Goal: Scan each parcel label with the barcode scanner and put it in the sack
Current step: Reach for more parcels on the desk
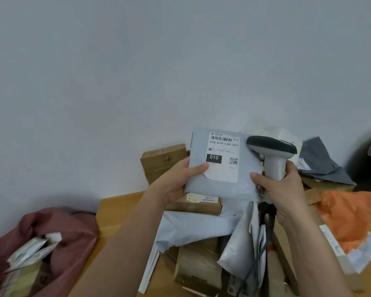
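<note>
Grey mailer (223, 185) held up label-forward, pinched at its left edge by left hand (180, 181). Barcode scanner (272, 153) just right of the label (223, 155), handle wrapped by right hand (285, 187), head crossing the label's right edge. Maroon sack (58, 232) low and far left of mailer, nearer the left hand.

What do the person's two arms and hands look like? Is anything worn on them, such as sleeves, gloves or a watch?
Both forearms are bare as far as the picture shows: no sleeves, no gloves, no watch or bracelet. The left hand and the right hand show short, unpainted nails. No ring shows on the visible fingers.
</note>
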`<control>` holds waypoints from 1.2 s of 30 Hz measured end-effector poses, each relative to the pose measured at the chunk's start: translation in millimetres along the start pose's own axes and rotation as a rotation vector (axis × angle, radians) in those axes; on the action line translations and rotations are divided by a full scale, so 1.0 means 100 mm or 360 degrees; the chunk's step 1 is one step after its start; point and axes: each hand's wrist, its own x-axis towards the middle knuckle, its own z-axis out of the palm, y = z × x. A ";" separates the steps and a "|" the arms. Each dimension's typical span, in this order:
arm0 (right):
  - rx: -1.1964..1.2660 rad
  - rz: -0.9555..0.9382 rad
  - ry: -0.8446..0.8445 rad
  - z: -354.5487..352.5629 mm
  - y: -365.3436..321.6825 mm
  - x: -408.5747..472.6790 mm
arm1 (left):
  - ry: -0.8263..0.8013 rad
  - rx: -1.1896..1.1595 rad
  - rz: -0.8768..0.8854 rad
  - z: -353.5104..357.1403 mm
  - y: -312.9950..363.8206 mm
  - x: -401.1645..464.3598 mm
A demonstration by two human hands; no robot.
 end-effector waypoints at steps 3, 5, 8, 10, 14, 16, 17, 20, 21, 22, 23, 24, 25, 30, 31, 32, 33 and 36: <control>-0.0057 -0.0036 0.0000 0.08 -0.02 -0.02 | 0.0118 -0.0017 -0.0010 -0.05 -0.10 0.01; -0.0059 -0.0026 -0.0014 0.15 -0.01 -0.04 | 0.0256 -0.0008 0.0036 -0.14 -0.15 0.02; -0.0032 0.0024 -0.0116 0.26 0.00 -0.10 | 0.0430 0.0051 0.0046 -0.31 -0.22 0.02; 0.0011 0.0110 -0.0197 0.34 -0.01 -0.14 | 0.0532 0.0074 0.0012 -0.42 -0.27 0.01; -0.0059 0.0257 -0.0345 0.43 -0.08 -0.17 | 0.0726 0.0027 -0.0021 -0.62 -0.38 0.02; -0.0080 0.0226 -0.0437 0.45 -0.13 -0.19 | 0.0826 -0.0046 -0.0029 -0.71 -0.42 0.02; -0.0099 0.0212 -0.0479 0.47 -0.16 -0.21 | 0.0872 -0.0083 -0.0037 -0.75 -0.43 0.01; -0.0162 0.0179 -0.0576 0.49 -0.29 -0.30 | 0.0999 -0.0158 -0.0037 -0.86 -0.46 -0.01; -0.0163 0.0168 -0.0603 0.49 -0.33 -0.32 | 0.1035 -0.0167 -0.0025 -0.89 -0.47 -0.01; -0.0155 0.0156 -0.0631 0.50 -0.36 -0.34 | 0.1066 -0.0171 -0.0009 -0.92 -0.48 -0.02; -0.0141 0.0139 -0.0656 0.50 -0.40 -0.36 | 0.1093 -0.0174 0.0003 -0.94 -0.48 -0.02; -0.0126 0.0120 -0.0677 0.51 -0.42 -0.38 | 0.1119 -0.0180 0.0010 -0.96 -0.48 -0.03; -0.0111 0.0098 -0.0691 0.52 -0.44 -0.39 | 0.1141 -0.0194 0.0014 -0.99 -0.49 -0.03; -0.0093 0.0050 -0.0716 0.50 -0.51 -0.44 | 0.1192 -0.0290 0.0021 -1.06 -0.50 -0.02; -0.0101 0.0038 -0.0727 0.49 -0.53 -0.44 | 0.1197 -0.0288 0.0019 -1.07 -0.50 -0.03; -0.0105 0.0024 -0.0739 0.47 -0.55 -0.45 | 0.1202 -0.0283 0.0017 -1.08 -0.50 -0.03; -0.0112 0.0009 -0.0750 0.46 -0.56 -0.45 | 0.1207 -0.0277 0.0017 -1.08 -0.51 -0.02; -0.0122 -0.0019 -0.0757 0.42 -0.62 -0.47 | 0.1234 -0.0290 0.0004 -1.08 -0.52 -0.02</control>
